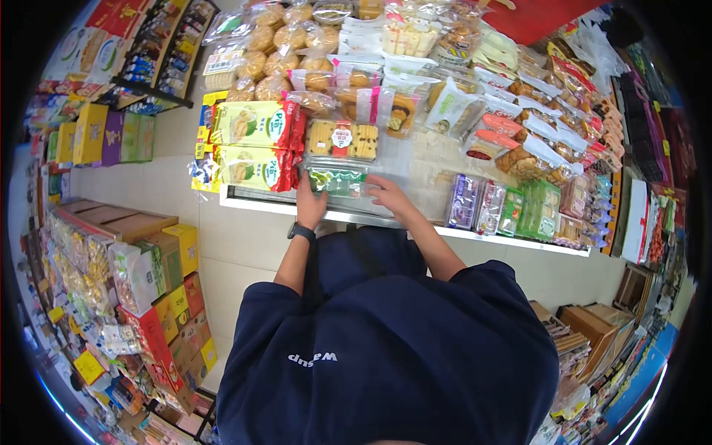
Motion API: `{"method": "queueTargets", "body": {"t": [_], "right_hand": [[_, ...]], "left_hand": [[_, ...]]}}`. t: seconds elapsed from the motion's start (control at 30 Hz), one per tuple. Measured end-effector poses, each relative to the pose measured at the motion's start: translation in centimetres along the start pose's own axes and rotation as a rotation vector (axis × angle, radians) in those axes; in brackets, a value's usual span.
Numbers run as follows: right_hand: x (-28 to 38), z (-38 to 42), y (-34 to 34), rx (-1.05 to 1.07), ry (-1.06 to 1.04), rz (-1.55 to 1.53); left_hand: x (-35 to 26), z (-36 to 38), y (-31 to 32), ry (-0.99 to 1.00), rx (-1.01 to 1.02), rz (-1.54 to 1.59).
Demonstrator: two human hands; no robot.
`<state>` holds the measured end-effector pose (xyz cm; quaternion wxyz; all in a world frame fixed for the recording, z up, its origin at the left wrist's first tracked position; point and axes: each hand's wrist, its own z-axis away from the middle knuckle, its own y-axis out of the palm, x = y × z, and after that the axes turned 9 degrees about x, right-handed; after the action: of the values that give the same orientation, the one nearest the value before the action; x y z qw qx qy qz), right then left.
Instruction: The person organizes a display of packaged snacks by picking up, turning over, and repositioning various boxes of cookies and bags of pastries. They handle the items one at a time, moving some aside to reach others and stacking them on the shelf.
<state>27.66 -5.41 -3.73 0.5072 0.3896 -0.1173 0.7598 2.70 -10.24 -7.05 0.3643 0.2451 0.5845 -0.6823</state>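
Note:
A clear pack with green printing (337, 182) lies at the front of the display table, right below a clear box of yellow cookies (343, 141). My left hand (310, 202), with a dark watch on the wrist, grips the pack's left end, thumb over its near side. From the other side my right hand (391, 200) reaches in, fingers stretched toward the pack's right end, fingertips right at its edge. Left of my left hand lie two green-and-red snack bags (256, 169).
The metal-edged display table (475, 239) carries bagged buns (289, 38), bagged breads (541, 152) and upright packs of purple, red and green (489, 206). Stacked cartons (178, 319) stand on the floor at left. Shelves with goods line both sides.

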Motion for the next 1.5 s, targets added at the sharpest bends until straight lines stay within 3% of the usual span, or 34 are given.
{"method": "queueTargets", "body": {"t": [0.1, 0.37, 0.47, 0.57, 0.7, 0.8, 0.93, 1.13, 1.23, 1.33, 1.43, 1.47, 1.5], "right_hand": [[0.8, 1.3, -0.6, 0.047, 0.033, 0.018], [1.9, 1.0, 1.7, -0.007, -0.022, 0.033], [-0.1, 1.5, -1.3, -0.117, -0.07, 0.3], [-1.3, 3.9, -7.9, -0.527, -0.229, 0.92], [-0.6, 7.3, -16.2, -0.806, -0.092, 1.337], [0.1, 8.4, -19.0, -0.602, 0.262, 1.476], [1.5, 7.3, -21.0, -0.486, 0.312, 1.507], [4.8, 6.9, -20.3, -0.202, 0.019, 1.334], [6.7, 7.1, -19.1, -0.182, -0.17, 0.811], [5.0, 3.7, -19.5, -0.243, -0.381, 0.278], [1.9, -0.7, -19.4, -0.372, -0.421, -0.025], [1.6, -0.8, -18.6, -0.498, -0.292, -0.062], [0.5, -1.7, -18.6, -0.549, -0.301, -0.08]], "left_hand": [[-0.6, 0.7, 0.2, 0.045, 0.038, -0.112], [-2.0, -0.1, 0.4, -0.082, 0.08, -0.24], [-0.9, -0.2, 1.1, -0.037, 0.035, -0.244], [-1.1, -0.1, 0.9, -0.035, 0.038, -0.231], [-1.7, 0.2, 0.8, -0.041, 0.047, -0.245], [-1.7, 0.3, 0.7, -0.037, 0.046, -0.244], [-2.2, 1.1, 0.0, -0.07, 0.053, -0.173], [-0.4, 1.5, 0.1, -0.011, 0.032, -0.131], [-0.1, 1.5, 0.1, -0.016, 0.039, -0.112], [-0.6, 1.7, 0.3, -0.024, 0.016, -0.115], [-0.9, 1.8, 0.5, -0.009, -0.004, -0.135], [-0.9, 1.8, 0.4, 0.0, -0.004, -0.137], [-1.0, 1.8, 0.4, 0.006, -0.008, -0.139]]}}
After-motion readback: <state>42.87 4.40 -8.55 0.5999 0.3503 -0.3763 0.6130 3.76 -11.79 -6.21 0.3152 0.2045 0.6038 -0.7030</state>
